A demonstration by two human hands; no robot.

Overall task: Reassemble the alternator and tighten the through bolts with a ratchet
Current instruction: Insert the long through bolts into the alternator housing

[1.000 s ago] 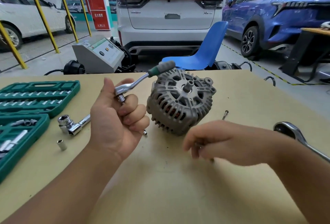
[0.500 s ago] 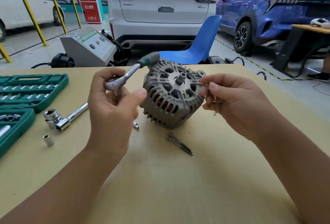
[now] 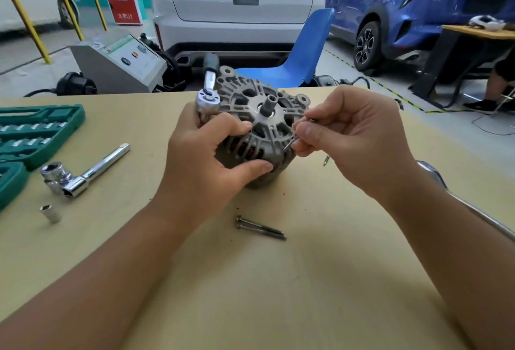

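Observation:
The grey alternator (image 3: 262, 115) stands tilted on the tan table (image 3: 250, 294), its shaft end facing me. My left hand (image 3: 211, 163) grips its left side and also holds a small ratchet (image 3: 207, 99) whose green handle points up and away. My right hand (image 3: 354, 143) pinches a through bolt (image 3: 289, 144) at the alternator's right rim. Two more through bolts (image 3: 260, 227) lie side by side on the table in front of the alternator.
A green socket case (image 3: 36, 132) lies open at the left edge. A chrome extension bar with a socket (image 3: 80, 177) and a loose socket (image 3: 50, 212) lie near it. Another chrome ratchet (image 3: 457, 196) lies under my right forearm. A blue chair (image 3: 303, 54) stands behind the table.
My left hand moved from beside the alternator to gripping it, the ratchet now upright. My right hand picked a bolt off the table and brought it to the alternator's right rim.

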